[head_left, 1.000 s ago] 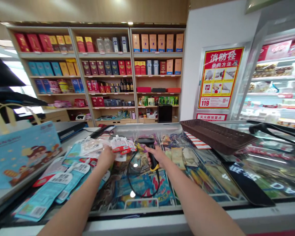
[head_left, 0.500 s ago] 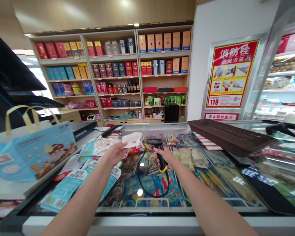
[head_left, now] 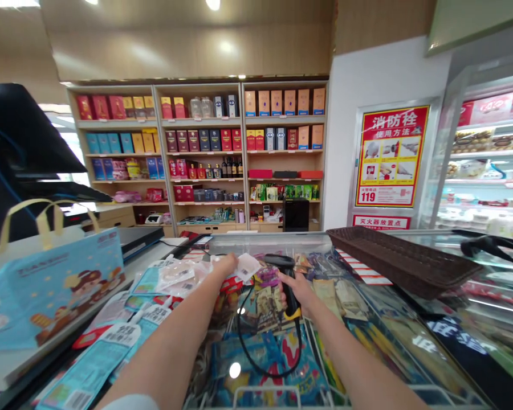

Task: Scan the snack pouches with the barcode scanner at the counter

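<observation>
Our right hand (head_left: 298,291) is wrapped around the grip of the black-and-yellow scanner (head_left: 289,297), its palm to the right of the grip and its fingertips showing on the left side. Our left hand (head_left: 227,264) reaches in to the left of the scanner, near its head but apart from it. Against that hand lies a white packet (head_left: 248,266), in the gap between the hand and the scanner. The back of the hand hides its fingers, so we cannot tell whether they pinch the packet or only touch it. Red packets (head_left: 231,285) show just below it, also left of the scanner.

From the scanner's base a black cable (head_left: 277,376) loops down and back up on its left, over a glass-topped freezer (head_left: 269,241). Under the scanner, we see colourful wrapped packs (head_left: 260,356) through the glass.

Farther left of the scanner, around our left forearm, light-blue pouches (head_left: 92,361) lie in an overlapping heap. Well to the left, a blue bag (head_left: 79,293) with yellow handles stands upright on a white table (head_left: 2,360).

To the right of the scanner, well apart, rests a brown woven basket (head_left: 404,263); red-and-white labels (head_left: 363,271) lie between the two. Far behind the scanner, wooden shelves (head_left: 200,123) carry boxes and bottles.
</observation>
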Available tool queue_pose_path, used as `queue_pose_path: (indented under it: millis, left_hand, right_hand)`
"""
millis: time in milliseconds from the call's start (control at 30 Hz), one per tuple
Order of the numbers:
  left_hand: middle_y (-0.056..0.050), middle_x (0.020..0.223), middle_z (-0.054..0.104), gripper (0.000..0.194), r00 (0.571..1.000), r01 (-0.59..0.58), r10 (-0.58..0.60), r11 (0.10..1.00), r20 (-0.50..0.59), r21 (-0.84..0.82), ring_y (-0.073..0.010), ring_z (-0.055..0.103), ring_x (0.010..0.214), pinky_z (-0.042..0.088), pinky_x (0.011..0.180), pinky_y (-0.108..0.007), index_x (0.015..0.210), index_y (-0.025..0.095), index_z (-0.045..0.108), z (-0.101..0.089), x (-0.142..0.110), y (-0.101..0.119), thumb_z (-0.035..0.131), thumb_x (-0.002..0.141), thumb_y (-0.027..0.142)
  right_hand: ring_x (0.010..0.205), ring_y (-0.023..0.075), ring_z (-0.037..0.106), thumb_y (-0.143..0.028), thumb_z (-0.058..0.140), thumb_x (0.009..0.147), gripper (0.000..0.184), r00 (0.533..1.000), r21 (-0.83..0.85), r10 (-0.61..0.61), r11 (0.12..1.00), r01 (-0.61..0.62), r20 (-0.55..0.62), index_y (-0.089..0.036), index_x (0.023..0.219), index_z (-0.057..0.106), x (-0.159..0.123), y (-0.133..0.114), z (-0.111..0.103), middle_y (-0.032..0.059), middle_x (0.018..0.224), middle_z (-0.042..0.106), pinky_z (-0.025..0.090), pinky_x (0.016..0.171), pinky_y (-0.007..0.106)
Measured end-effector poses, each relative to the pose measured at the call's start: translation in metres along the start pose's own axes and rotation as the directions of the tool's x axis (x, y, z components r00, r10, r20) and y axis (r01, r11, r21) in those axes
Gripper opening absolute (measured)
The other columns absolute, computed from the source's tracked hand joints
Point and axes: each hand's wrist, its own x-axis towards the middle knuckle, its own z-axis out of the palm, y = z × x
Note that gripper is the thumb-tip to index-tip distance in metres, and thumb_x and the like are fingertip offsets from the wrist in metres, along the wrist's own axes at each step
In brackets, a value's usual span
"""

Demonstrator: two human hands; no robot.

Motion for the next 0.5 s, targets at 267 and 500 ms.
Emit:
queue_pose_path:
  millis: [267, 500]
  left_hand:
    - [-0.012, 0.092, 0.068, 0.030, 0.989, -0.118, 0.119, 0.993, 0.087, -0.019, -0.0214, 0.064, 0.091, 0.044, 0.079, -0.029, 0.091, 0.015, 0.062, 0.015, -0.056, -0.017, 0.034, 0.090, 0.026]
    - [-0.003, 0.069, 0.056, 0.026, 0.961, -0.277, 0.270, 0.937, -0.063, -0.213, -0.0188, 0.056, 0.076, 0.042, 0.077, -0.030, 0.064, 0.021, 0.045, 0.016, -0.089, -0.044, 0.037, 0.086, 0.032]
  right_hand:
    - [0.033, 0.0086, 0.046, -0.042, 0.070, 0.069, 0.030, 0.995, 0.083, -0.004, 0.996, 0.012, -0.098, -0.019, 0.068, 0.050, 0.001, -0.008, -0.008, -0.0051, 0.044, 0.053, 0.041, 0.034, 0.021]
    - [0.031, 0.0086, 0.045, -0.041, 0.067, 0.073, 0.031, 0.996, 0.076, 0.037, 0.997, -0.031, -0.077, -0.018, 0.062, 0.050, 0.001, -0.012, -0.012, -0.0039, 0.039, 0.051, 0.041, 0.034, 0.021]
